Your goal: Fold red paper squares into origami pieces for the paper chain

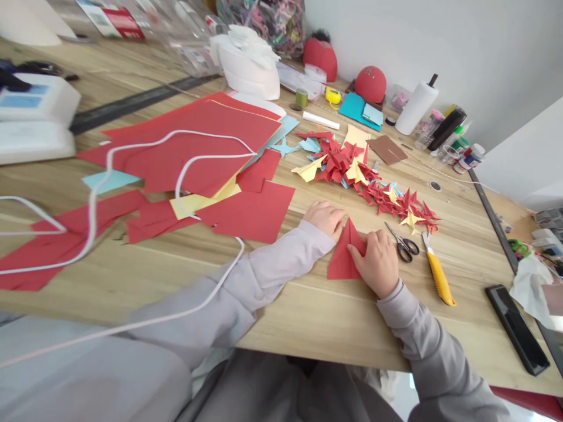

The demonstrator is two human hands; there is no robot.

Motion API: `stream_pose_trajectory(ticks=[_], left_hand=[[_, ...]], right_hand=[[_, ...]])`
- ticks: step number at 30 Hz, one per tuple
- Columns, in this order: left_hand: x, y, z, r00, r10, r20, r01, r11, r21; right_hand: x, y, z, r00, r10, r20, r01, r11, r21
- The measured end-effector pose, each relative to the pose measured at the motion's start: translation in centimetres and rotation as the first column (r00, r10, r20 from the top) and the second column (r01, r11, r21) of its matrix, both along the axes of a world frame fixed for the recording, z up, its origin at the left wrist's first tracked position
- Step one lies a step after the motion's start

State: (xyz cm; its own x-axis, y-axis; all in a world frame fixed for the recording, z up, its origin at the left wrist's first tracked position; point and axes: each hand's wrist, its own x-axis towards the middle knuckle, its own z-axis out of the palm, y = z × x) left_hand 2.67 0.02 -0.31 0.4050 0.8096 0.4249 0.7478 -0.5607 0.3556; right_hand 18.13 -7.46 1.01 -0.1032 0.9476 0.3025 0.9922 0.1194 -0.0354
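Observation:
A piece of red paper [341, 264], folded to a point at its far end, lies on the table in front of me. My left hand [324, 219] has its bent fingers at the paper's upper left edge, near the tip. On the other side, my right hand [378, 262] grips the right edge, thumb flat on top and fingers curled beyond it. Black-handled scissors [405, 246] and a yellow utility knife [440, 278] lie right of that hand. Beyond both hands stretches a pile of folded red paper pieces [343, 164], with some yellow and blue ones mixed in.
Red paper sheets [211, 146] are stacked on the left, with a white cable [176, 133] looping over them. A black phone [516, 328] lies at the right edge. Tissues [248, 64], a yellow tape measure [333, 95] and several bottles [468, 158] stand at the back.

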Motion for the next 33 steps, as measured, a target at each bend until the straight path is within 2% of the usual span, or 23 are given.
stream_pose_trajectory(ticks=[2, 4, 6, 7, 9, 11, 12, 14, 16, 20, 24, 27, 30, 33], left_hand=[[0.0, -0.1, 0.0, 0.999, -0.031, 0.034, 0.033, 0.999, -0.042], [0.2, -0.1, -0.1, 0.990, -0.046, 0.133, 0.060, 0.993, -0.103], [0.5, -0.1, -0.3, 0.943, -0.024, 0.331, 0.095, 0.976, -0.198], [0.6, -0.1, -0.4, 0.887, 0.004, 0.461, 0.130, 0.957, -0.258], [1.0, -0.1, -0.5, 0.688, 0.094, 0.720, 0.269, 0.888, -0.373], [1.2, -0.2, -0.4, 0.509, 0.163, 0.845, 0.462, 0.777, -0.427], [1.2, -0.3, -0.3, 0.466, 0.188, 0.865, 0.533, 0.720, -0.444], [1.2, -0.5, -0.1, 0.460, 0.225, 0.859, 0.595, 0.640, -0.486], [1.2, -0.6, 0.0, 0.484, 0.255, 0.837, 0.585, 0.617, -0.526], [1.4, -0.6, 0.0, 0.472, 0.304, 0.827, 0.524, 0.657, -0.541], [1.6, -0.4, 0.4, 0.448, 0.353, 0.821, 0.468, 0.690, -0.552], [1.5, -0.4, 0.9, 0.386, 0.412, 0.825, 0.512, 0.649, -0.563], [1.1, -0.4, 1.5, 0.293, 0.480, 0.827, 0.610, 0.572, -0.548], [0.7, -0.1, 1.7, 0.219, 0.526, 0.822, 0.666, 0.535, -0.520]], right_hand=[[0.2, 0.3, -0.3, 0.993, 0.026, -0.112, -0.025, 1.000, 0.012], [0.5, 0.6, -0.5, 0.956, 0.044, -0.292, -0.046, 0.999, 0.002], [0.6, 0.9, -0.4, 0.860, 0.049, -0.507, -0.080, 0.996, -0.038], [0.6, 1.0, -0.3, 0.792, 0.050, -0.608, -0.107, 0.993, -0.058], [0.7, 1.3, 0.0, 0.647, 0.057, -0.761, -0.188, 0.978, -0.087], [0.6, 1.3, 0.3, 0.533, 0.052, -0.845, -0.277, 0.954, -0.116], [0.6, 1.3, 0.4, 0.493, 0.042, -0.869, -0.315, 0.940, -0.134], [0.5, 1.2, 0.5, 0.443, 0.016, -0.896, -0.370, 0.914, -0.166], [0.5, 1.2, 0.5, 0.409, -0.015, -0.912, -0.403, 0.894, -0.195], [0.5, 1.3, 0.3, 0.344, -0.087, -0.935, -0.458, 0.854, -0.248], [0.4, 1.2, 0.3, 0.378, -0.085, -0.922, -0.469, 0.841, -0.270], [0.4, 1.2, 0.3, 0.401, -0.089, -0.912, -0.464, 0.839, -0.286], [0.5, 1.2, 0.4, 0.382, -0.100, -0.919, -0.491, 0.820, -0.293], [0.6, 1.1, 0.5, 0.418, -0.085, -0.904, -0.493, 0.815, -0.305]])
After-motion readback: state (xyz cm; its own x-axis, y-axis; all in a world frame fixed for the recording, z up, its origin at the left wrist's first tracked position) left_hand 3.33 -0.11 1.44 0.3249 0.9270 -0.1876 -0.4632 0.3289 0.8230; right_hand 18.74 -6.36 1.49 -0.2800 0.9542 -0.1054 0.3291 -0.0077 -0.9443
